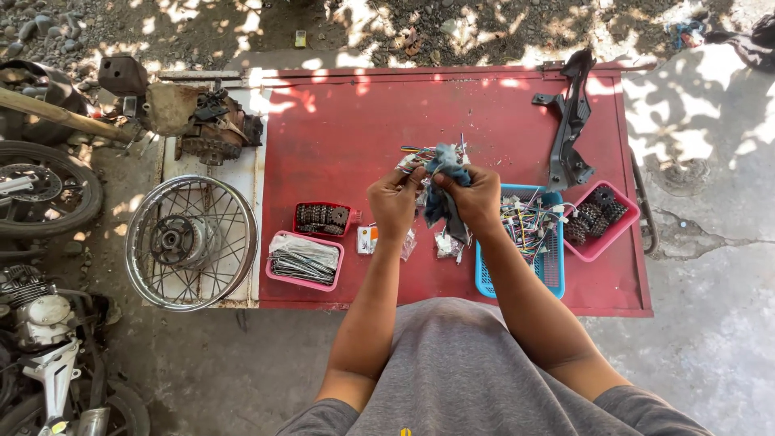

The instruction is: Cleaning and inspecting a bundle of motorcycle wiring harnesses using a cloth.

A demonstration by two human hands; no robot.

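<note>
**Two hands worked a blue rag over a bundle of coloured wires above a red metal table**

At the far left stood a black motorcycle tyre [44, 190] on the ground, with a silver engine block [36, 311] below it. Just right of these, a chrome spoked wheel rim [191, 242] lay flat on a white board [252, 165], and a rusty, greasy engine part [206, 121] sat at the board's far end.

The red metal table [339, 129] began beside the board. On its near left part lay a pink rectangular plastic tray of grey metal spokes [304, 260], partly under a clear bag, and behind it a small red tray of dark chain sprockets [324, 218]. A small white-and-orange packet [367, 239] lay just right of these, with clear plastic sachets [446, 244] near it.

Above the table's middle, the left hand [394, 202] was curled, its fingertips pinching the bundle of coloured wires [424, 153]. The right hand [475, 198] was closed around a crumpled blue cloth rag [446, 173], fingers pressed together on it. Rag and wires were held between both hands, off the tabletop, hiding what lay beneath.

Right of the hands sat a blue slotted plastic basket [549, 266] of more coloured wiring, touching a pink square tray of dark sprockets [601, 230]. A black angular metal bracket [569, 121] lay behind them, near the far right corner.
</note>
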